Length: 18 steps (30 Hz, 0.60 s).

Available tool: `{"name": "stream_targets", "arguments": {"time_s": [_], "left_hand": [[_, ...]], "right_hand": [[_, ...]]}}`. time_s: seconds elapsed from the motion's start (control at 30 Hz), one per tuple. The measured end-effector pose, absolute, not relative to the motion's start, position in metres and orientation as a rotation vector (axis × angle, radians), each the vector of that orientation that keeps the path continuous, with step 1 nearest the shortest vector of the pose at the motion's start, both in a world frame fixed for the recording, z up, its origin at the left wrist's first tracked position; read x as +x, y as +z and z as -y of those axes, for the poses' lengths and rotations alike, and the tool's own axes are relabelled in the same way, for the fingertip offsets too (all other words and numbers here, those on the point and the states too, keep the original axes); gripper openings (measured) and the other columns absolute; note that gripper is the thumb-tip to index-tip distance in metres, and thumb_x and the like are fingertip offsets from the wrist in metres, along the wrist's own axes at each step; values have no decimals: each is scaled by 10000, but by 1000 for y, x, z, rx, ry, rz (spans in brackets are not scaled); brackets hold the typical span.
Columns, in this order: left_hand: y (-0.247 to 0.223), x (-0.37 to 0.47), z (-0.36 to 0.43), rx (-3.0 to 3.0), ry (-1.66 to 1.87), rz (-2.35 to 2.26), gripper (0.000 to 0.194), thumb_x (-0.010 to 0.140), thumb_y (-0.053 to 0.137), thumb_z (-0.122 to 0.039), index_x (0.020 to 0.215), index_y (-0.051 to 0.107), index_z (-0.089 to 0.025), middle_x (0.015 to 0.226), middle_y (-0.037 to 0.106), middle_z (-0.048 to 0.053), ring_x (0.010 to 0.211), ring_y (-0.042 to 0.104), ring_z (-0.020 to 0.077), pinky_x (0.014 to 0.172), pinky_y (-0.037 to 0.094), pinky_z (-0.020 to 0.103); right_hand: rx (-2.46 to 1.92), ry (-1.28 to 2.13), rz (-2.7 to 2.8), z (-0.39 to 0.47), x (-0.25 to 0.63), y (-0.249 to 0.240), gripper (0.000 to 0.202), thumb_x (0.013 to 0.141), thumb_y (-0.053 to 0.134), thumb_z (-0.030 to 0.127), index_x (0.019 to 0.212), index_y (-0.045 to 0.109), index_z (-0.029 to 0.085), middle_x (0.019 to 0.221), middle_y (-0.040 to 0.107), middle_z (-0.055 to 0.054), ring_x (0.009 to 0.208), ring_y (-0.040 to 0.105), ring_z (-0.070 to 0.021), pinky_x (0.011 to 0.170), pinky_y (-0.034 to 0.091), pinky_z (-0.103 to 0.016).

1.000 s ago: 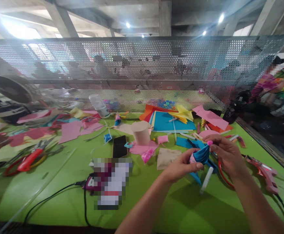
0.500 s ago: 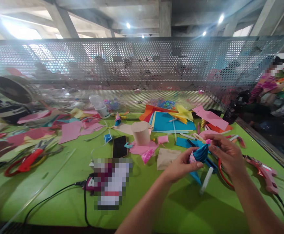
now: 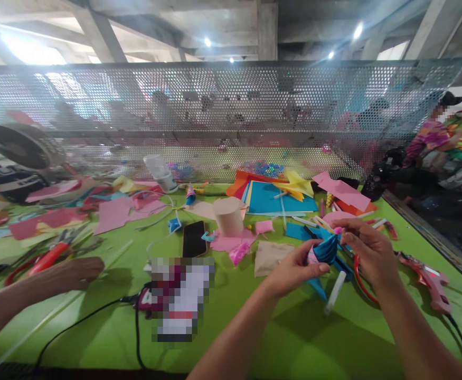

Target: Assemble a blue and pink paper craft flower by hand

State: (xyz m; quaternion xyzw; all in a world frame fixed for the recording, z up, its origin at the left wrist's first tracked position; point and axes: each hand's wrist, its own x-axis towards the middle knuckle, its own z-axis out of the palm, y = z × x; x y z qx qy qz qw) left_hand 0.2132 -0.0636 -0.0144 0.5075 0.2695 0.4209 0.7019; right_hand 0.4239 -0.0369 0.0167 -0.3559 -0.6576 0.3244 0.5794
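My left hand [image 3: 295, 268] is closed around a small blue-and-pink cone [image 3: 324, 250] that looks like a tiny party hat. Its pleated blue side faces up and its narrow end points right. At that end my right hand [image 3: 367, 252] pinches a little pink ball [image 3: 338, 230] between thumb and fingers. Below the hands, a white stick [image 3: 336, 289] and blue strips lie on the green table [image 3: 313, 343]. A similar finished-looking cone [image 3: 190, 194] stands farther back. Close by my right hand rests a pink hot glue gun [image 3: 426, 279].
Another person's hand [image 3: 76, 272] reaches in from the left, beside red-handled scissors [image 3: 46, 258]. A beige cylinder [image 3: 228, 216], a dark phone [image 3: 194, 238], coloured sheets [image 3: 282, 197] and a white bottle [image 3: 160, 173] lie about. A black cable [image 3: 80, 314] crosses the front left.
The other person's hand and forearm have come in from the left, over the table near the scissors. My two hands hold nearly the same pose on the cone.
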Motion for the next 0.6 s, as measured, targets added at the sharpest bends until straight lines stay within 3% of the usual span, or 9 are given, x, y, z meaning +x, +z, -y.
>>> {"name": "stream_targets", "arguments": {"time_s": [0.2, 0.4, 0.6], "left_hand": [[-17, 215, 63, 1126, 920, -609, 804, 695, 979, -564, 1343, 670, -202, 1031, 617, 16, 922, 542, 177, 886, 428, 303], [-14, 213, 65, 1104, 913, -611, 857, 665, 981, -610, 1344, 665, -194, 985, 627, 13, 905, 576, 180, 841, 420, 290], [-18, 209, 64, 1088, 858, -544, 855, 722, 955, -598, 1392, 643, -167, 862, 653, 11, 783, 555, 148, 718, 392, 264]], "right_hand": [[-849, 782, 1496, 36, 422, 17, 97, 936, 813, 384, 974, 834, 297, 921, 730, -23, 813, 635, -204, 748, 525, -350], [-807, 916, 1435, 37, 424, 18, 197, 925, 820, 417, 1093, 844, 317, 1138, 773, -54, 948, 687, -233, 818, 565, -373], [-778, 1174, 1368, 32, 421, 16, 234, 880, 858, 484, 1023, 856, 298, 887, 736, -26, 701, 592, -161, 634, 504, -300]]}}
